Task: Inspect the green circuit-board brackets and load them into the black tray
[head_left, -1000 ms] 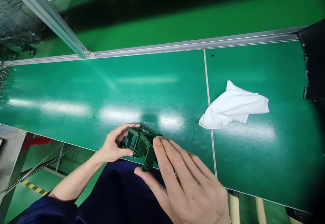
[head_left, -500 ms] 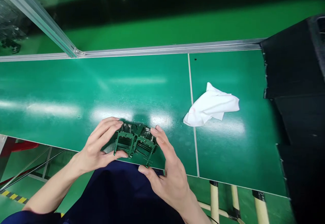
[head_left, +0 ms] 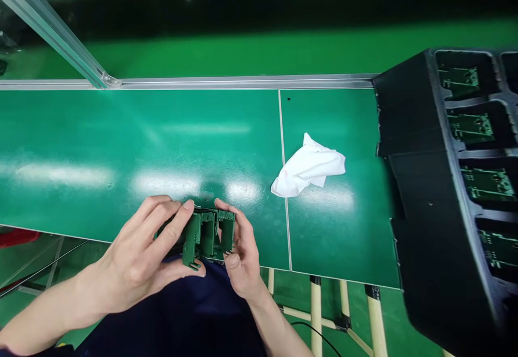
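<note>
Between my two hands is a green circuit board assembly point(head_left: 207, 233), with several upright boards joined side by side, held over the near edge of the green table. My left hand point(head_left: 156, 249) closes on its left end, fingertips on top and thumb below near the front. On the other end, my right hand point(head_left: 242, 251) grips with the fingers behind and the thumb in front. The palms hide parts of both ends. A crumpled white cloth point(head_left: 309, 168) lies on the table to the right of my hands.
At the right stands a black divided tray point(head_left: 433, 195) whose pockets hold green circuit boards point(head_left: 488, 184). A metal rail point(head_left: 243, 83) runs along the table's back, joined by a slanted post point(head_left: 52, 27) at left. Pale tubular legs point(head_left: 315, 314) show below the table edge.
The board assembly has turned in my hands, so the upright boards now face me. My view has swung right, bringing the tray's pockets into sight.
</note>
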